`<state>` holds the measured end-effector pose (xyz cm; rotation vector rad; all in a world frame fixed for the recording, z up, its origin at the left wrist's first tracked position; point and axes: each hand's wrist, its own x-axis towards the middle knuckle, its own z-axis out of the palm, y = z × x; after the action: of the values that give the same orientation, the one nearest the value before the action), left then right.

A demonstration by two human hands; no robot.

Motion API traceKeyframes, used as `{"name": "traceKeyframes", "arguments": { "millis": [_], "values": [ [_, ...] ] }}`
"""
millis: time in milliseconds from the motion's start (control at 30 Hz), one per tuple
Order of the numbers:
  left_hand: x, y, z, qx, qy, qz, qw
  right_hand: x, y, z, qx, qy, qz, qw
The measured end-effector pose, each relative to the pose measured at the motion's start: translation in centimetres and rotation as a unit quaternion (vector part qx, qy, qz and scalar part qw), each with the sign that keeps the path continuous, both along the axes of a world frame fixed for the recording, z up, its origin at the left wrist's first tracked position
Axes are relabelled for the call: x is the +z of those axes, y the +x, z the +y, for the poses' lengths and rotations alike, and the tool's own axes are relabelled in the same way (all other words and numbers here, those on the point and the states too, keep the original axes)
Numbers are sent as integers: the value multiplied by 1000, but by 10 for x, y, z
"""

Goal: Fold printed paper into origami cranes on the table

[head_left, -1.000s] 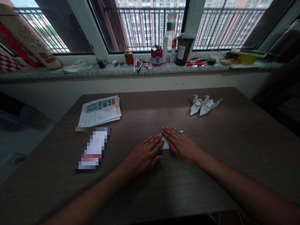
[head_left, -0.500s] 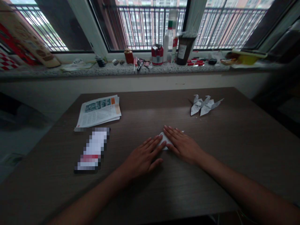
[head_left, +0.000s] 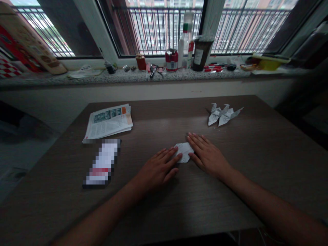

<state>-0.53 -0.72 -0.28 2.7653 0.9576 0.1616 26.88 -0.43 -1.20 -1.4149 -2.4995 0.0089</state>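
Observation:
A small folded piece of white printed paper (head_left: 185, 151) lies flat on the dark wooden table (head_left: 164, 205). My left hand (head_left: 159, 168) rests flat with its fingers stretched out, the fingertips on the paper's left edge. My right hand (head_left: 208, 155) lies flat and open just to the right of the paper, its thumb side touching the paper's right edge. Neither hand grips anything.
Two folded paper cranes (head_left: 222, 115) sit at the table's far right. A stack of printed pages (head_left: 109, 122) lies at the far left, with a blurred-out flat object (head_left: 101, 163) in front of it. The windowsill holds a can (head_left: 171, 60), bottles and small items.
My right hand has slid to the right off the folded paper, uncovering most of it. My left hand has stayed in place on the paper's left edge.

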Motion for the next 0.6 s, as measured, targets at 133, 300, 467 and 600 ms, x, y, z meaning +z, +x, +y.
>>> {"name": "traceKeyframes", "arguments": {
  "millis": [133,300,467,600],
  "values": [
    [-1,3,2,7,16,-17,1000,4,-13,2,53,-1,8,999],
    [-2,4,3,15,25,-25,999,-7,-19,4,86,-37,7,996],
    [-8,5,-3,2,29,-9,1000,-13,-19,4,78,-54,20,995],
    [-12,4,-7,10,28,-5,1000,-13,-20,3,73,-52,19,996]
  ]
}}
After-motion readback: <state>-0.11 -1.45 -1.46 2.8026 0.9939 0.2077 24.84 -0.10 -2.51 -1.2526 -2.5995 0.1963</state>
